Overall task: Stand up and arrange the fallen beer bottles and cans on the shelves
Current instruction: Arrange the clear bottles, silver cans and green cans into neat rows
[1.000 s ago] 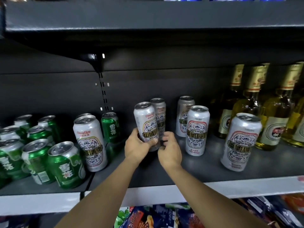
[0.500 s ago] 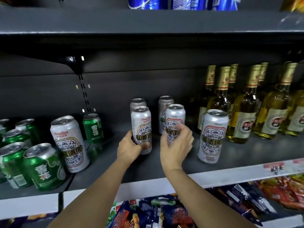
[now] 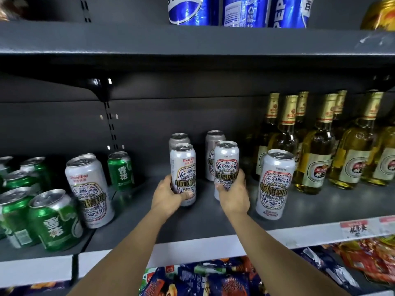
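On the dark middle shelf (image 3: 213, 221) several white ChongQing beer cans stand. My left hand (image 3: 168, 197) grips one upright white can (image 3: 182, 167) near its base. My right hand (image 3: 233, 193) grips a second white can (image 3: 226, 163) whose label reads upside down. Two more white cans stand behind them. Another inverted white can (image 3: 275, 182) stands to the right, and one upright white can (image 3: 88, 189) to the left. Green beer cans (image 3: 53, 221) crowd the left end. Golden beer bottles (image 3: 316, 154) stand upright at the right.
Blue Pepsi cans (image 3: 237, 9) and a gold can sit on the shelf above. Snack bags (image 3: 203, 278) fill the shelf below. A shelf bracket (image 3: 102, 88) and slotted upright run down the back wall. Price tags (image 3: 354, 228) mark the front rail at right.
My right hand left the first can and took hold of the second white can to its right. The view shifted up and right, showing the Pepsi cans.
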`<state>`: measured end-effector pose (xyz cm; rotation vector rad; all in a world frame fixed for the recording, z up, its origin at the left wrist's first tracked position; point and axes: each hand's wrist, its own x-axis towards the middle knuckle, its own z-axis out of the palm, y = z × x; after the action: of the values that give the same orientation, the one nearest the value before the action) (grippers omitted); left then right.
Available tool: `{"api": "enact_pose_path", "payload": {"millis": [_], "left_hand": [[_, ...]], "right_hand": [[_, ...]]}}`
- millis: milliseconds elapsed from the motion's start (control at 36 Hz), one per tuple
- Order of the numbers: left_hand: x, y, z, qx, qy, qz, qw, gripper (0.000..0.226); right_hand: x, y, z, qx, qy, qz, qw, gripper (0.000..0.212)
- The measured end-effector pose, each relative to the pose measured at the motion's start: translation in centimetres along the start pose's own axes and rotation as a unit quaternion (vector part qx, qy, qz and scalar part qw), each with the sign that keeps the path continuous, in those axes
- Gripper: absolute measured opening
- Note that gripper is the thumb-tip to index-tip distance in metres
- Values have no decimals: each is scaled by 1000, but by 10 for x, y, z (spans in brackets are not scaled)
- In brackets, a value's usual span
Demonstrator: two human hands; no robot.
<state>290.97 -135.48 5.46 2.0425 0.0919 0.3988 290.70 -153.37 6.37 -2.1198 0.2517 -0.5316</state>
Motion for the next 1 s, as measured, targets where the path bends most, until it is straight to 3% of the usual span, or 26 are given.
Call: {"api": "enact_pose_path", "payload": {"millis": [111,194,250,306,361,417,472,556,750,889,1000], "left_hand": [[-9,2,2,4,15,-1,1000,66],[-32,14,4,74,179,74,978,56],[-48,31,11,60,232,168,956,40],[-59,47,27,36,182,213,959,29],[-59,61,49,-24,111,176,978,33],[-53,74,67,-98,33,75,992,56],[-45,86,80,-177,-25,-3,984,73],[-35,99,86,-169,-25,-49,984,95],[-14,87,83,-84,-63,-7,994,73],[0,67,79,-182,-118,-25,976,62],[3,64,72,-222,-144,-25,964,58]], "right_hand": [[0,3,-2,-13,-22,1,1000,85],[-2,5,-2,-18,-67,25,997,93],[-2,6,-2,-24,-82,28,996,98],[-2,5,-4,-48,-75,21,996,103],[-3,3,-9,-75,-65,13,995,102],[-4,4,-13,-89,-62,4,994,95],[-5,7,-17,-91,-71,-7,993,89],[-5,14,-20,-76,-85,-16,993,91],[-3,18,-21,-100,-87,-9,991,92],[-5,18,-12,7,-112,-4,994,80],[-1,20,-13,-43,-91,8,995,89]]}}
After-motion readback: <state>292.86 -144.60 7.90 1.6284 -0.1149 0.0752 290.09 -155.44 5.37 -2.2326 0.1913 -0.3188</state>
